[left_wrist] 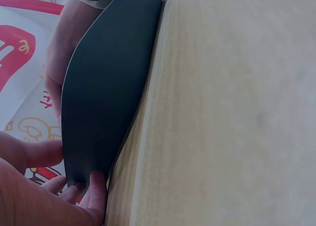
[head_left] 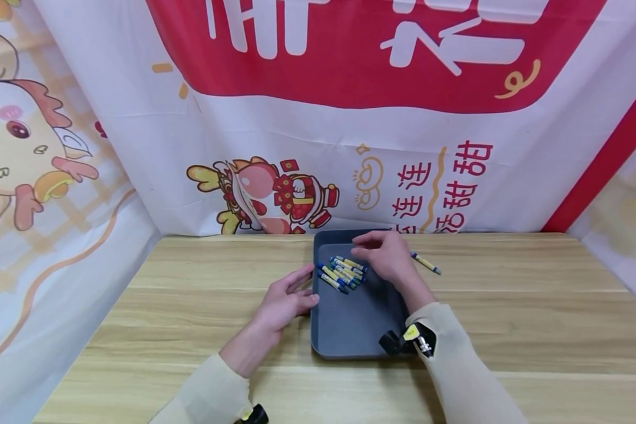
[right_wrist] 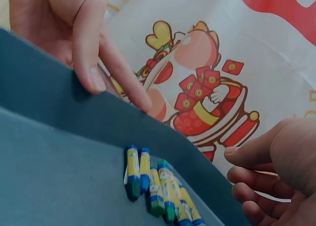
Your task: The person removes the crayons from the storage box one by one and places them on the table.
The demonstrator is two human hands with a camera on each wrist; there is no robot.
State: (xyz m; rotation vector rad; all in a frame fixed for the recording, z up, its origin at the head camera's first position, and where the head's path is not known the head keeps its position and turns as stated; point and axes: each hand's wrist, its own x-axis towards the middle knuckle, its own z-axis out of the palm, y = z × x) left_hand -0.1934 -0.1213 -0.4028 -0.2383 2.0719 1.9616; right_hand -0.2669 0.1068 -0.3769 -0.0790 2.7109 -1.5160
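A dark grey rectangular tray (head_left: 357, 330) lies on the wooden table. Several yellow-wrapped crayons (head_left: 341, 274) with blue and green ends are piled toward its far left; in the right wrist view, crayons (right_wrist: 168, 191) show close to the wall. My left hand (head_left: 283, 300) grips the tray's left wall, with the thumb (right_wrist: 91, 72) over the rim and other fingers (left_wrist: 98, 189) against the outside. Above the tray's far right part is my right hand (head_left: 387, 256), its fingers loosely bent and nothing visible in them. One more crayon (head_left: 426, 263) lies right of the tray.
The wooden table (head_left: 509, 330) extends to both sides of the tray. A printed white and red cloth (head_left: 297, 129) hangs behind it, with a similar cloth at the left. Wrist cameras sit on both sleeves, the right one (head_left: 397, 343) over the tray's near right corner.
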